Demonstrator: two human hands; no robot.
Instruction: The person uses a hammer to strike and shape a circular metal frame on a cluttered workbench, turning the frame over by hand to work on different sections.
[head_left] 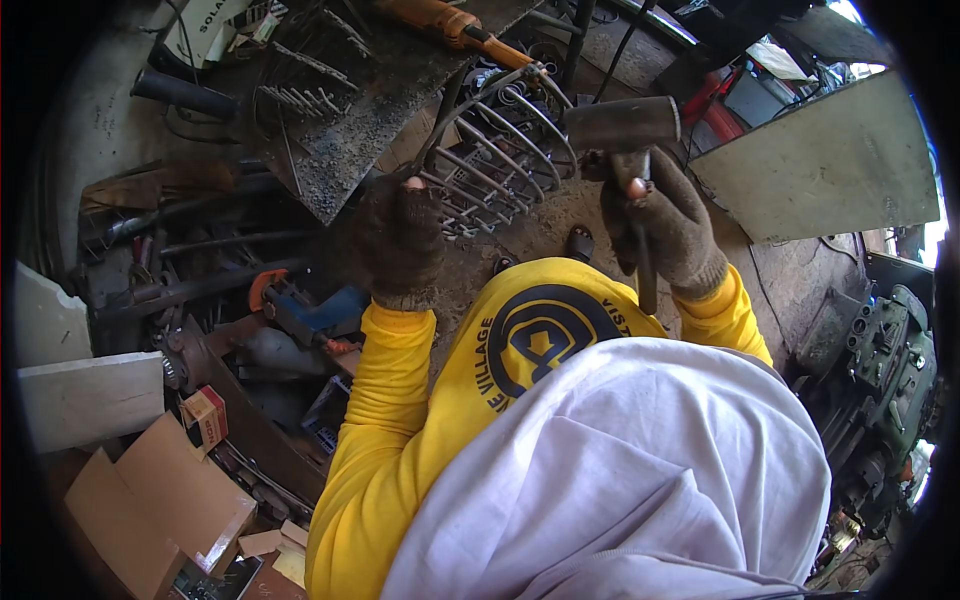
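My left hand (400, 240), in a dark brown glove with the thumb tip bare, is closed on the edge of a metal rod rack (482, 172). The rack has several parallel bars and curved rods, and it is held tilted beside the table corner. My right hand (678, 225), gloved the same way, grips a hammer (622, 122) just below its thick cylindrical metal head. The hammer's handle points down toward my body, and its head is close to the rack's right side. The left fingers are mostly hidden behind the glove's back.
A dirty metal table (350, 150) at upper left bears an orange power tool (430, 22) and metal rod pieces (305, 100). A blue tool (325, 308) and a cardboard box (160, 500) lie at left. A pale panel (820, 160) and a greenish machine (890, 350) stand at right.
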